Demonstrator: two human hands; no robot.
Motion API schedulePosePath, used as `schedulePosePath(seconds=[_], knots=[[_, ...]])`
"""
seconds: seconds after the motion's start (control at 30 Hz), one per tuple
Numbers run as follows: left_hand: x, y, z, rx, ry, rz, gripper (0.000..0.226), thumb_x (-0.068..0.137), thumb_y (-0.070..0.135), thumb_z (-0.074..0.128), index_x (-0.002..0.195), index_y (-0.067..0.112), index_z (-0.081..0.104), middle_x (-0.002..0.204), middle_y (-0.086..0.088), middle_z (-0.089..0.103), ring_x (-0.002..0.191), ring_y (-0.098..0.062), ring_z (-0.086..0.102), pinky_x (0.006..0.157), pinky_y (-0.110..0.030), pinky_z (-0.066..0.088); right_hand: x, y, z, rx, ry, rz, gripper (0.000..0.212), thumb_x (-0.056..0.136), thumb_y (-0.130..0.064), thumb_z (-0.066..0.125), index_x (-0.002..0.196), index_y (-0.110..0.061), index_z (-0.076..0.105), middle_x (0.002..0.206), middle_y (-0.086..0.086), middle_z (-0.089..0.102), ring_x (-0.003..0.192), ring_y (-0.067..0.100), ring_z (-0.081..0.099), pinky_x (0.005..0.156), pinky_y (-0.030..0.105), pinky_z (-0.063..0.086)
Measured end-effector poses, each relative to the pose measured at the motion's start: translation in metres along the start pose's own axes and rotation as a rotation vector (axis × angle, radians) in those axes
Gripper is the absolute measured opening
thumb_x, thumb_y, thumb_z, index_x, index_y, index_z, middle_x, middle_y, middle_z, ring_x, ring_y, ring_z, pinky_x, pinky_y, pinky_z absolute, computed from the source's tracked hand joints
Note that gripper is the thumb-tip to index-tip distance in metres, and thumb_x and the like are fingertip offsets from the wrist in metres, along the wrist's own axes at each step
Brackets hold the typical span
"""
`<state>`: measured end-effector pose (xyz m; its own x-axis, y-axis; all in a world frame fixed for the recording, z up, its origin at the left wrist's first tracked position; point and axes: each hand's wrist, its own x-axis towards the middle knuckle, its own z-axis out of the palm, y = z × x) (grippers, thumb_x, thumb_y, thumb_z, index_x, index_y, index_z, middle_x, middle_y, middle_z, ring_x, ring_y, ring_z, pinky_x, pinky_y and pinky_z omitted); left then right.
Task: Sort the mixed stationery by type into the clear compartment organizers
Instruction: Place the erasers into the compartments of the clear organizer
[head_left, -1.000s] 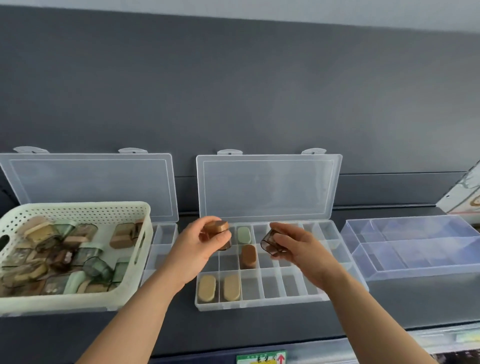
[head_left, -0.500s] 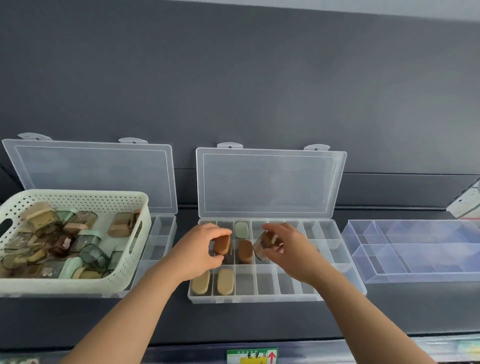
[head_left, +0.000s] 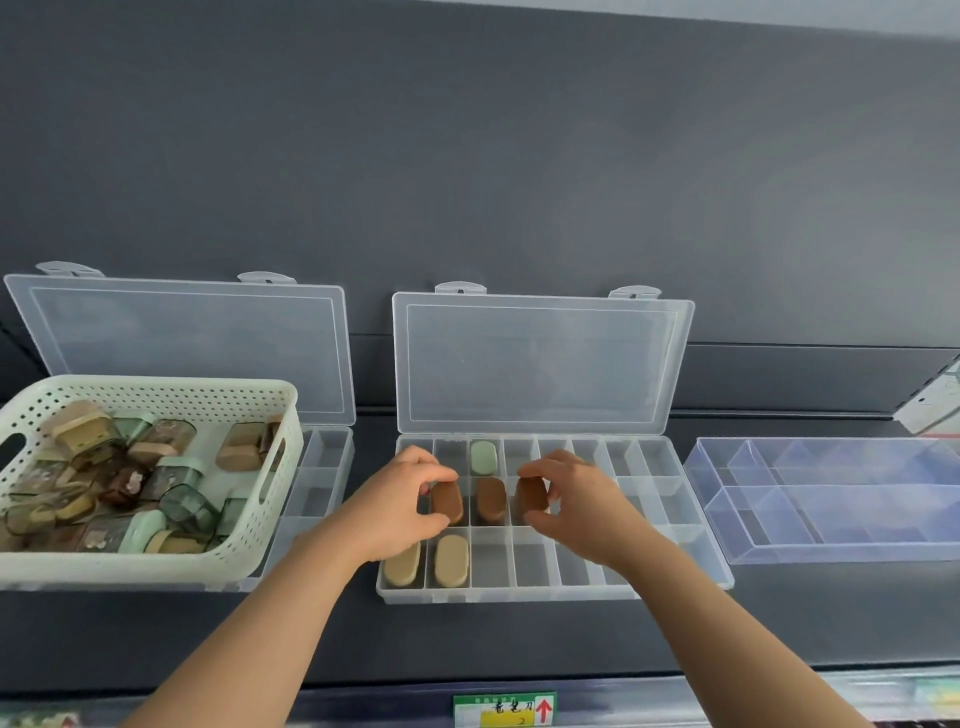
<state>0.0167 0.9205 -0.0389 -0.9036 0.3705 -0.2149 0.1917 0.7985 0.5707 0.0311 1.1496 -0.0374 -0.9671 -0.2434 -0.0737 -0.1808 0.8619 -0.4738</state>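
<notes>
the dark grey shelf carries everything, with the middle clear plastic compartment organizer at its centre, lid propped open behind. on the left a cream perforated plastic basket holds the unsorted pile and rests on a second clear lidded organizer. a clear lidless divided tray lies to the right, apart from the middle box.

the left hand pinches a brown oval capped piece (sharpener or eraser, i cannot tell) in the middle row's second cell. the right hand has its fingers curled round a matching brown piece two cells along, and a third brown piece stands between them. a pale green oval piece sits in the back row, two tan oval pieces in the front.

these look light, rigid and smooth, probably a little slippery. holding them across the narrow sides near the top should keep fingertips clear of the thin dividers. the cells fit snugly, so a straight drop suits best. the box's right half offers bare cells, and the upright lid blocks the back, so hands should leave upward and toward the person.
</notes>
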Motion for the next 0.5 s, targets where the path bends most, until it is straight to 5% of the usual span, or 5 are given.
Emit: schedulePosePath(seconds=[0.27,0.5], knots=[[-0.002,0.0,0.003,0.037,-0.026,0.018,0.059,0.094,0.022,0.056,0.147,0.03,0.031,0.143,0.014,0.028,0.127,-0.007,0.039,0.104,-0.022,0.037,-0.005,-0.003,0.005,-0.004,0.043,0.042,0.037,0.086,-0.033,0.064,0.122,-0.026,0.059,0.119,-0.011,0.053,0.104,0.01,0.055,0.085,0.021,0.05],[-0.04,0.003,-0.036,0.004,0.333,0.057,0.041,0.097,0.027,0.05,0.137,0.028,0.048,0.137,0.017,0.043,0.124,-0.001,0.042,0.101,-0.015,0.031,0.005,-0.047,-0.011,0.035,0.139,-0.053,0.041,0.092,-0.032,0.058,0.131,-0.028,0.052,0.135,-0.013,0.051,0.12,0.012,0.052,0.096,0.023,0.043]])
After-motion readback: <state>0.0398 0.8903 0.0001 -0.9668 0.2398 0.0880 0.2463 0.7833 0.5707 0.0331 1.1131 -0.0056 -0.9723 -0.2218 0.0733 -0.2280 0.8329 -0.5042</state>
